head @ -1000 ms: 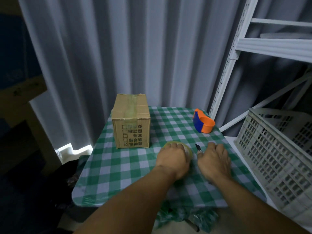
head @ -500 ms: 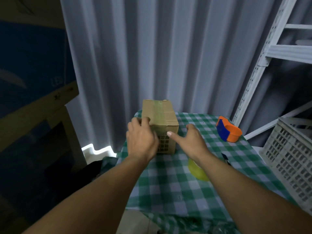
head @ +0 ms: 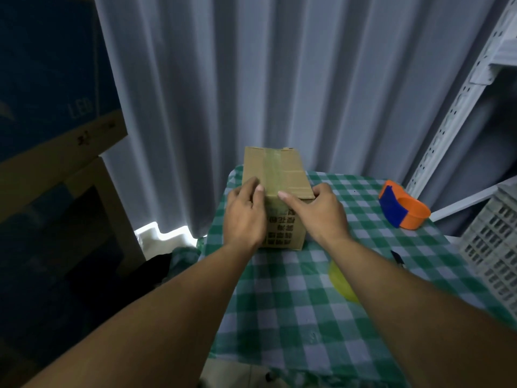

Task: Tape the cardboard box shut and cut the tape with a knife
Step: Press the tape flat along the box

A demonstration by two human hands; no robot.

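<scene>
A small cardboard box [head: 279, 172] with a strip of tape along its top stands at the far left corner of the checked table [head: 293, 309]. My left hand [head: 244, 217] grips its near left corner, thumb on the top edge. My right hand [head: 319, 214] grips the near right corner, thumb on top. A yellow-green tape roll [head: 340, 278] lies on the cloth, partly hidden under my right forearm. A small dark knife [head: 397, 257] lies to the right of that forearm.
An orange and blue tape dispenser [head: 401, 210] sits at the table's far right. A white plastic crate [head: 495, 247] stands right of the table, a metal shelf frame [head: 458, 96] behind it. Large cartons [head: 56, 135] stand at left, grey curtain behind.
Both hands left the tape roll and the knife on the cloth, reached forward to the box, and now clasp its near corners. The view has swung left and closer.
</scene>
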